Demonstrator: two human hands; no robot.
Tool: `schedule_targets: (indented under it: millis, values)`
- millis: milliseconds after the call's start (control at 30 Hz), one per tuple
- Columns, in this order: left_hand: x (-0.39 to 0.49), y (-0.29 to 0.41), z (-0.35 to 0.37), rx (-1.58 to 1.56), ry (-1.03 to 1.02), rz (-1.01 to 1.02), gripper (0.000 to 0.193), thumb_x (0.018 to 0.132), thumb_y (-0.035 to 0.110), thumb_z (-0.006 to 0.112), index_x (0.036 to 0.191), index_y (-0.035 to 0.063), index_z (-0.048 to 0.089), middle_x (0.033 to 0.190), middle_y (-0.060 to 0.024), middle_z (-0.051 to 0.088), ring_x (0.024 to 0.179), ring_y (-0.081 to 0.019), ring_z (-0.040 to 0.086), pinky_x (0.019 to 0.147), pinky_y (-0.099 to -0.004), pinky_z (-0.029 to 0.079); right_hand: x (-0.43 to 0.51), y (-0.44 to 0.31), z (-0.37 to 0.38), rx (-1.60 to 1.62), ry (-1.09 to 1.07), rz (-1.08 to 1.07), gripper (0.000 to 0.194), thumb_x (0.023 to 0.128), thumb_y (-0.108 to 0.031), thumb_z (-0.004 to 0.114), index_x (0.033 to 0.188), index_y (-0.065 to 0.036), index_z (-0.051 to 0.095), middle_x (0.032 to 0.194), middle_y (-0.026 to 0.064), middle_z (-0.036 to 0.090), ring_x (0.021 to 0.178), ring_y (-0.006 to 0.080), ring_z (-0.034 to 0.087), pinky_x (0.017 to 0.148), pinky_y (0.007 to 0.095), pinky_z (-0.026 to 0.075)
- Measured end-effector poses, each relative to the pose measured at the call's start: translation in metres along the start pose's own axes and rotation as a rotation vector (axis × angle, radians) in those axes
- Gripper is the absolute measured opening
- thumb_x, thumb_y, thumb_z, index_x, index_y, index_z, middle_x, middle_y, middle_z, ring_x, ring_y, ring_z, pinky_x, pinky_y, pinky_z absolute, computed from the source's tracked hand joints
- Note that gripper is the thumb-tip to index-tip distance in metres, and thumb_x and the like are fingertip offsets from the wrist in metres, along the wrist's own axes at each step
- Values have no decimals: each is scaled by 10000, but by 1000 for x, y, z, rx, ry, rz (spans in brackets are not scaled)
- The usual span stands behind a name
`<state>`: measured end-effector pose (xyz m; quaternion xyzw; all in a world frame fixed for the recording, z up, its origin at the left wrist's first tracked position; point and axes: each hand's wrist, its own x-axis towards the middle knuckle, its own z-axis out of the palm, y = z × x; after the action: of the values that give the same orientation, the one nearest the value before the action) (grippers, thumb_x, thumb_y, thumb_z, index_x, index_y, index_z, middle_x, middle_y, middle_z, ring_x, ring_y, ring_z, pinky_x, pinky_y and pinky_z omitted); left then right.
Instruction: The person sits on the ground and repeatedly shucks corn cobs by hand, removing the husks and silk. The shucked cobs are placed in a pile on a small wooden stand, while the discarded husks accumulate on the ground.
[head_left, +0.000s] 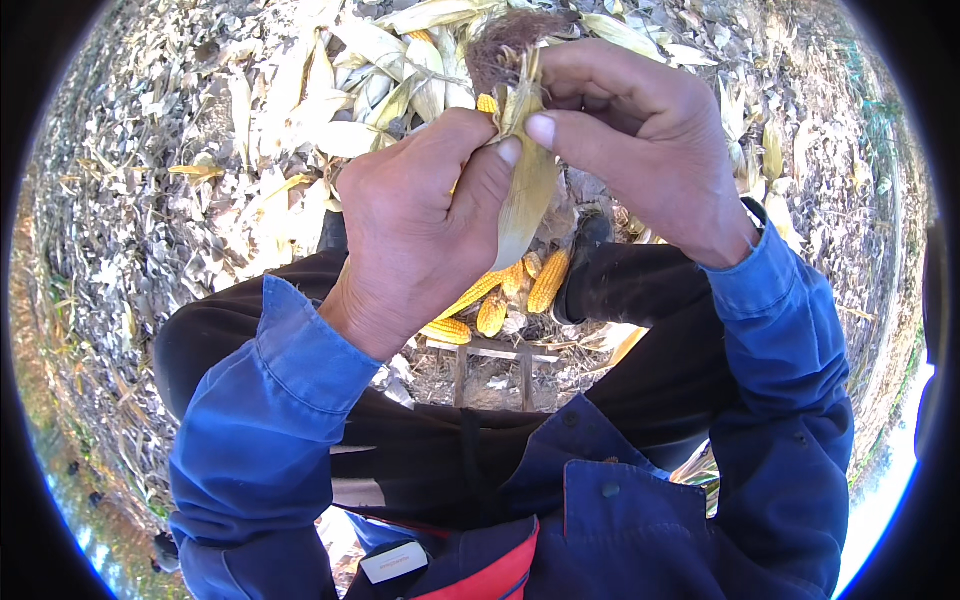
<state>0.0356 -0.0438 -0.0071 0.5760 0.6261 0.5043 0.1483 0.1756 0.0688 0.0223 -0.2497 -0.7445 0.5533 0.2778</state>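
My left hand (420, 202) is closed around an ear of corn, and a patch of its yellow kernels (486, 103) shows above the fingers. Dry, pale husk (529, 202) hangs down from the ear between my hands. With thumb and fingers, my right hand (637, 127) pinches the husk near its frayed upper end. Most of the ear is hidden by the left hand and the husk. Below, between my legs, several bare yellow corn cobs (550, 281) lie on the ground. Brown corn silk (517, 37) shows just beyond the fingers.
A heap of dry husks and corn ears (375, 82) lies ahead of me. Dry leaf litter (150, 187) covers the ground around it. My bent legs (247, 315) flank the cobs. Thin wooden bars (460, 375) lie nearer my body.
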Motion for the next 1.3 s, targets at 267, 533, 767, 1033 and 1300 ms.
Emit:
schedule_targets:
  millis: [267, 533, 767, 1033, 1300]
  values:
    - [-1, -1, 0, 41, -37, 22, 111, 846, 43, 701, 792, 31, 606, 607, -118, 551, 505, -240, 578, 465, -321, 434, -6, -5, -9, -365, -149, 24, 174, 831, -28, 677, 992, 31, 649, 831, 50, 680, 797, 76, 626, 727, 240, 529]
    - [0, 1, -2, 38, -37, 125, 68, 852, 32, 700, 843, 29, 633, 637, -116, 565, 537, -247, 581, 496, -307, 462, -14, -3, 8, -426, -34, -41, 235, 823, 20, 583, 1055, 25, 618, 849, 55, 668, 765, 48, 577, 687, 240, 505]
    - [-3, -1, -3, -42, -17, 59, 65, 865, 30, 697, 903, 4, 652, 657, -91, 577, 568, -129, 553, 534, -264, 461, -20, -11, 14, -8, 53, 99, 240, 834, 13, 552, 1062, 22, 626, 860, 20, 667, 768, 33, 562, 670, 209, 476]
    - [-4, 2, -6, -331, -7, -200, 85, 917, 43, 657, 887, -32, 631, 721, 12, 556, 679, -35, 460, 576, -203, 410, -12, 12, 4, 57, 59, 193, 188, 876, -21, 599, 1054, 11, 651, 876, 1, 668, 788, 25, 588, 693, 201, 486]
    - [-1, -3, 9, -253, 50, -174, 159, 941, 125, 635, 900, -26, 604, 680, -25, 582, 631, -35, 476, 533, -234, 421, -12, 13, 14, 6, -7, 60, 198, 967, -161, 622, 1085, -3, 644, 907, 1, 663, 801, 29, 576, 704, 200, 486]
